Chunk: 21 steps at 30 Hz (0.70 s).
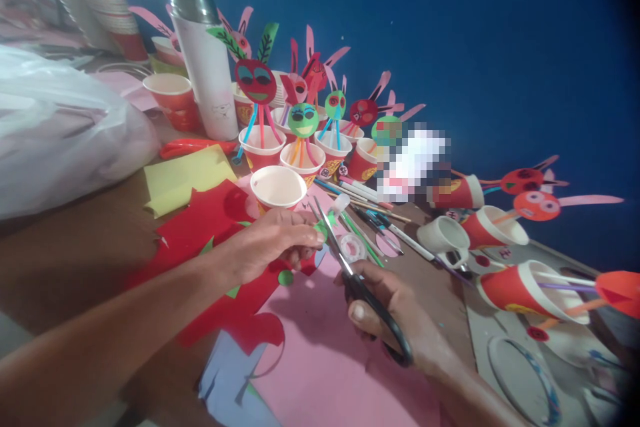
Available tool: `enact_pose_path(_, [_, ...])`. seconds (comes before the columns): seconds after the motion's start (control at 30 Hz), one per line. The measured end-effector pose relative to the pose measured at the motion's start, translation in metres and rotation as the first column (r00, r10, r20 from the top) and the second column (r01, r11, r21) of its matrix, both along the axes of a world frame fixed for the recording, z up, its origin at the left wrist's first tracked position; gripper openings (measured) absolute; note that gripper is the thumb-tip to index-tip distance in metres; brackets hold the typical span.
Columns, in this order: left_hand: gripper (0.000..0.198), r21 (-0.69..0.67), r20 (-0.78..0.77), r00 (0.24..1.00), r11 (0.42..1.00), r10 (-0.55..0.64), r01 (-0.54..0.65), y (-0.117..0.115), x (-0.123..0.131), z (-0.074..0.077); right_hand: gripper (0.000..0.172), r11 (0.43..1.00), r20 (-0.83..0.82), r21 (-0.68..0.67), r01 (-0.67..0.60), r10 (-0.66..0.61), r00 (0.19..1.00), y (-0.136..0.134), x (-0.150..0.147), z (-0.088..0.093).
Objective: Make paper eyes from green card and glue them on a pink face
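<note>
My left hand (280, 237) pinches a small piece of green paper (321, 233) between thumb and fingers. My right hand (387, 313) is closed round the black handles of a pair of scissors (345, 267). The scissor blades point up and left and are slightly apart, right beside the green piece. Below my left hand lies a small green paper disc (285, 277), near red paper scraps (230, 320). Under both hands spreads a sheet of pink paper (320, 353). Just behind my left hand stands a paper cup (279, 188).
Several red cups with paper-faced figures (262, 147) stand along the blue wall. At the left are a white flask (207, 73), a plastic bag (65, 133) and yellow paper (193, 177). A tape roll (353, 248), pens (410, 238) and a white mug (443, 240) lie to the right.
</note>
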<state>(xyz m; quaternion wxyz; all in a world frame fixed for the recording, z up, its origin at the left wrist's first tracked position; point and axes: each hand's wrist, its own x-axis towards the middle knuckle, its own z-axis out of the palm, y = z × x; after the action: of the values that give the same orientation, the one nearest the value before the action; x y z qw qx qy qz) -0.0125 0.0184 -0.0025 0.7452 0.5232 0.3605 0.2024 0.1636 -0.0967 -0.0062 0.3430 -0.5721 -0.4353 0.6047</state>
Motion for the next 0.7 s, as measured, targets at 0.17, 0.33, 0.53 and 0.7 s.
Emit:
enact_pose_path(0.17, [0.023, 0.009, 0.011, 1.000, 1.000, 0.009, -0.010, -0.0015, 0.0000, -0.0011, 0.061, 1.000, -0.018, 0.005, 0.017, -0.017, 1.000, -0.0006, -0.0013, -0.0009])
enact_pose_path(0.33, [0.021, 0.023, 0.015, 0.999, 0.999, 0.040, -0.041, -0.0013, -0.0005, -0.0031, 0.058, 1.000, -0.027, 0.015, 0.010, -0.010, 1.000, -0.0006, -0.0007, -0.0036])
enact_pose_path(0.53, [0.016, 0.021, 0.009, 0.998, 0.998, 0.063, -0.063, -0.0013, 0.0004, -0.0011, 0.055, 0.998, -0.029, 0.056, -0.037, 0.039, 0.999, -0.0008, 0.0001, -0.0046])
enact_pose_path(0.7, [0.016, 0.013, -0.005, 0.999, 0.999, 0.051, -0.051, -0.0005, 0.0007, 0.0005, 0.052, 0.993, -0.005, 0.092, -0.072, 0.073, 0.997, -0.0015, 0.0026, -0.0063])
